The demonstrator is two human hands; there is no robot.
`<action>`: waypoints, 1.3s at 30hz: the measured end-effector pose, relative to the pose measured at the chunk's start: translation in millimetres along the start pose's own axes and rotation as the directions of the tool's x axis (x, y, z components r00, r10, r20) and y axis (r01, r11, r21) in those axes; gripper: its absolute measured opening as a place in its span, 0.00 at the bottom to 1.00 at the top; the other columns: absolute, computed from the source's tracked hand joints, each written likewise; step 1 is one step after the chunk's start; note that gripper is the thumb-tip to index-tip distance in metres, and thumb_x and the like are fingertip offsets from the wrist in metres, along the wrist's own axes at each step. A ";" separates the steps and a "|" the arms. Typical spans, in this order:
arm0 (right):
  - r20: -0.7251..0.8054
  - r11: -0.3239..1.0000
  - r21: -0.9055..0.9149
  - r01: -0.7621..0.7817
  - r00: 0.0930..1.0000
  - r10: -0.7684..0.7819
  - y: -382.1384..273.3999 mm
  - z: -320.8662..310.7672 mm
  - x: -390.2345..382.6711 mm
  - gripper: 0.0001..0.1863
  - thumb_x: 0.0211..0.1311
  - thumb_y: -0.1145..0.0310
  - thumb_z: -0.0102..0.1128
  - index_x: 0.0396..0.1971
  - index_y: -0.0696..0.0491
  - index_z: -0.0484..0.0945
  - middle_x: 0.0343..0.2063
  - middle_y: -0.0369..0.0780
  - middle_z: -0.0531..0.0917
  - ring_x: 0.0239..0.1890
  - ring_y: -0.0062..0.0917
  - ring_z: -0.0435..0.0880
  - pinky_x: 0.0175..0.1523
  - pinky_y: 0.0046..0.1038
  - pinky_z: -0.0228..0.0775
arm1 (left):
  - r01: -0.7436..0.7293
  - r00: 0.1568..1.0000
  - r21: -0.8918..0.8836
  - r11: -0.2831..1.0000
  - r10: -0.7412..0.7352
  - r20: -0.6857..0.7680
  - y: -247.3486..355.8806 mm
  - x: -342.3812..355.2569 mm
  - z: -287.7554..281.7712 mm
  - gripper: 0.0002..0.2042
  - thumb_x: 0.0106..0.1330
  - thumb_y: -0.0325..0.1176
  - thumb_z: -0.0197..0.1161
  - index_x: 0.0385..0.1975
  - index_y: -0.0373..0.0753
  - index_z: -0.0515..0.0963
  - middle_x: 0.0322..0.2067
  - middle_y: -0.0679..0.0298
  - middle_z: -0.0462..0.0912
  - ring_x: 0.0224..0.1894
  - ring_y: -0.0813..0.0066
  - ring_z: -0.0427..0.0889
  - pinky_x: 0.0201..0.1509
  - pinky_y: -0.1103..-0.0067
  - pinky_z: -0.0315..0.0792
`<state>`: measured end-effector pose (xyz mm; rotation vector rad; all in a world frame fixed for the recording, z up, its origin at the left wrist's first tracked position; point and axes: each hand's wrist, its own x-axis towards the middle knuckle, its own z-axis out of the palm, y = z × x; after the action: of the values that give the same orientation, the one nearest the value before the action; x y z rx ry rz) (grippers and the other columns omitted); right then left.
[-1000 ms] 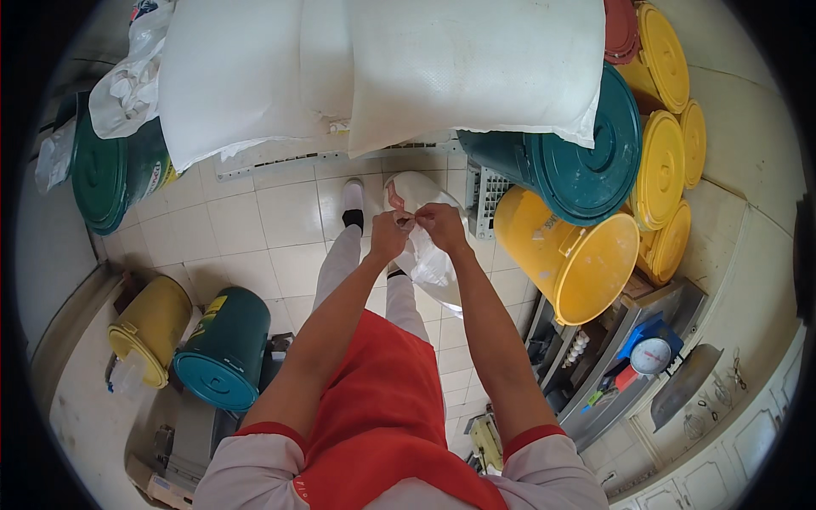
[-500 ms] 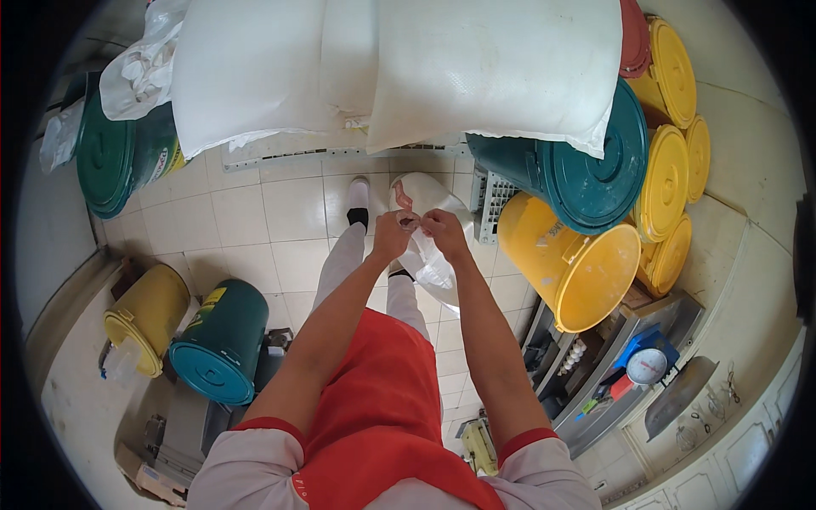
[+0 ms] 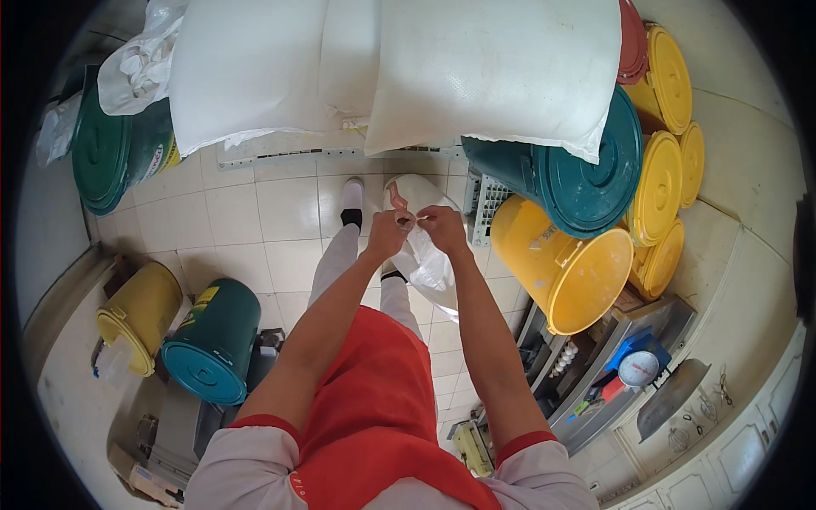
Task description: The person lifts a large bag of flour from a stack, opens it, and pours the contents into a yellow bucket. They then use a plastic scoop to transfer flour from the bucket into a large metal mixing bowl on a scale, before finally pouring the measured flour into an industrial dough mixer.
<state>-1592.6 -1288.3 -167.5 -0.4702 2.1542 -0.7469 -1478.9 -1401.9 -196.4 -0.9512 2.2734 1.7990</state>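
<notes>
A white sack (image 3: 425, 272) stands on the floor at my feet, with a crumpled pinkish piece (image 3: 396, 195) on its top. Above it both of my hands meet in the middle. My left hand (image 3: 384, 229) is closed around a small gathered piece of clear plastic, apparently the bag's neck. My right hand (image 3: 444, 226) pinches at the same plastic from the right, fingertips close to the left hand's. The exact thing between my fingers is small and hard to make out.
Large white sacks (image 3: 484, 76) lie stacked ahead. Green bins (image 3: 586, 170) and yellow bins (image 3: 654, 187) crowd the right, with an open yellow bucket (image 3: 586, 280) and a steel shelf with a scale (image 3: 637, 368). More bins (image 3: 208, 340) stand at left; a grey plastic grate (image 3: 489, 208) is beside the sack.
My hands stay over the sack at the plastic, with slight shifts of the right fingers. The surrounding view shifts slightly as the camera moves.
</notes>
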 end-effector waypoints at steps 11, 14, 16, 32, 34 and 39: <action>0.038 0.993 -0.119 -0.017 0.999 0.022 10.3 18.9 9.2 0.09 0.47 0.68 0.61 0.25 0.58 0.82 0.22 0.43 0.83 0.25 0.31 0.82 0.34 0.28 0.72 | 0.018 0.995 -0.068 0.998 -0.025 -0.100 2.5 -6.0 6.7 0.07 0.52 0.29 0.66 0.30 0.33 0.82 0.28 0.54 0.84 0.29 0.68 0.84 0.36 0.78 0.75; 0.216 0.768 0.520 -0.373 0.928 0.304 18.6 20.3 4.9 0.07 0.48 0.70 0.59 0.23 0.59 0.79 0.18 0.38 0.79 0.21 0.25 0.77 0.29 0.25 0.68 | 0.140 0.984 -0.196 0.971 -0.159 -0.085 4.6 -4.9 7.3 0.08 0.53 0.29 0.66 0.31 0.32 0.81 0.28 0.55 0.84 0.29 0.69 0.84 0.36 0.79 0.75; 0.305 0.621 0.637 -0.456 0.890 0.339 19.6 18.2 -0.2 0.07 0.51 0.68 0.60 0.23 0.57 0.77 0.19 0.34 0.77 0.22 0.17 0.73 0.29 0.19 0.62 | 0.228 0.972 -0.273 0.935 -0.234 0.009 2.5 -4.2 4.9 0.08 0.54 0.30 0.65 0.30 0.32 0.81 0.29 0.56 0.85 0.30 0.68 0.85 0.36 0.79 0.76; 0.317 0.642 0.691 -0.332 0.938 0.144 38.3 24.2 0.4 0.05 0.56 0.71 0.55 0.26 0.57 0.73 0.21 0.35 0.75 0.24 0.17 0.71 0.31 0.20 0.63 | 0.082 0.995 -0.238 0.968 -0.093 -0.036 -13.6 1.4 12.4 0.09 0.53 0.31 0.63 0.31 0.33 0.81 0.24 0.56 0.82 0.24 0.71 0.80 0.32 0.78 0.73; 0.361 0.545 0.744 -0.386 0.919 0.158 39.8 20.2 -3.7 0.07 0.56 0.71 0.57 0.33 0.57 0.75 0.23 0.35 0.76 0.26 0.18 0.72 0.32 0.20 0.63 | 0.267 0.960 -0.404 0.875 -0.278 0.031 -19.0 -0.8 17.7 0.09 0.54 0.31 0.63 0.32 0.32 0.81 0.25 0.58 0.83 0.25 0.74 0.80 0.33 0.79 0.73; 0.123 0.960 0.256 -0.112 0.989 0.082 8.4 -2.3 -0.6 0.11 0.52 0.72 0.59 0.37 0.56 0.79 0.23 0.37 0.79 0.26 0.21 0.76 0.34 0.22 0.68 | 0.042 0.996 -0.175 0.984 -0.056 -0.072 -17.4 0.0 5.5 0.08 0.53 0.32 0.62 0.29 0.35 0.82 0.27 0.54 0.83 0.28 0.60 0.83 0.35 0.73 0.75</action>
<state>-1594.8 -1280.8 -171.4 -0.2584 1.9251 -0.9128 -1471.6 -1398.9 -212.8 -1.1113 2.1418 1.9992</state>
